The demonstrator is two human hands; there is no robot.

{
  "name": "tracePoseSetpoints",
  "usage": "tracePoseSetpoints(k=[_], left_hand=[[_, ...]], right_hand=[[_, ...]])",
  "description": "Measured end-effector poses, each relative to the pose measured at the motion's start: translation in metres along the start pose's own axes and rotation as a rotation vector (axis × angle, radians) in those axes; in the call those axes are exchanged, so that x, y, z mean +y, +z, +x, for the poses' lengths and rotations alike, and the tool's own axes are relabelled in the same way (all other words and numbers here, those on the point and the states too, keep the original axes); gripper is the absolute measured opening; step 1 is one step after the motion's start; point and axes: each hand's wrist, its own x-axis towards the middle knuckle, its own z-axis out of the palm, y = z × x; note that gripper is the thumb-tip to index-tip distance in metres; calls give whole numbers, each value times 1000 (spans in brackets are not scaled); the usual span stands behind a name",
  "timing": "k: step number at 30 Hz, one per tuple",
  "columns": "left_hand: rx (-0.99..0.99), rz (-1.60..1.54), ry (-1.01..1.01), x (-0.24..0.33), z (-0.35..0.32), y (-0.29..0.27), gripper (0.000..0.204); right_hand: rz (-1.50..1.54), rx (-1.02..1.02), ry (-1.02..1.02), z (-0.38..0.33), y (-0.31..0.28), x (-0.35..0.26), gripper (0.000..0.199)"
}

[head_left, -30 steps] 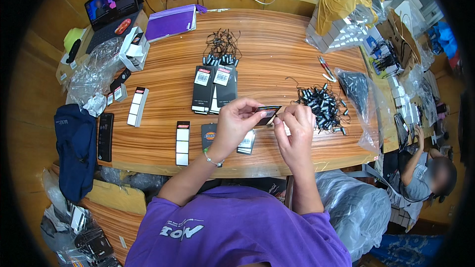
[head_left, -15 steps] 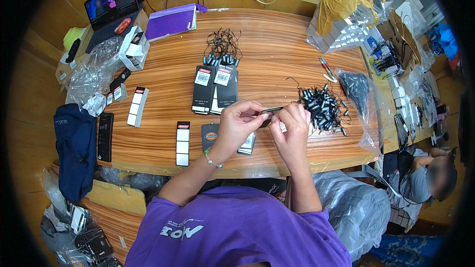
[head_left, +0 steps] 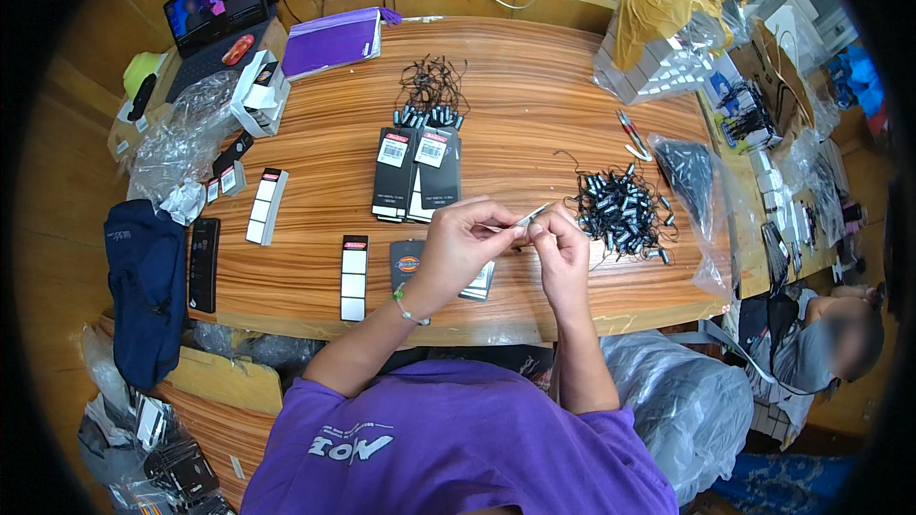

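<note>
At frame centre, the left hand's (head_left: 469, 236) grip clamps the tag (head_left: 536, 215); the right hand (head_left: 563, 250) meets its right end, closure indeterminable. The tag has turned from dark face to pale edge, suggesting reorientation.

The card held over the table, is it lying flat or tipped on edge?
Tipped nearly on edge: from above, the card shows as a thin pale strip between the left hand and right hand.
</note>
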Motion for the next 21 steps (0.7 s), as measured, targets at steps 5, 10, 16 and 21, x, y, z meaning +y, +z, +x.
tracePoseSetpoints(k=[5,10,16,21], left_hand=[[-25,58,30,2,-1,0,9],[16,79,11,-1,-1,0,9],[20,138,33,1,-2,0,10],[40,232,105,2,-3,-1,12]], right_hand=[[6,3,11,-2,0,-1,9],[-626,77,-363,-2,2,-10,5],[-647,72,-396,-2,1,-7,6],[-715,47,-427,0,2,-11,5]])
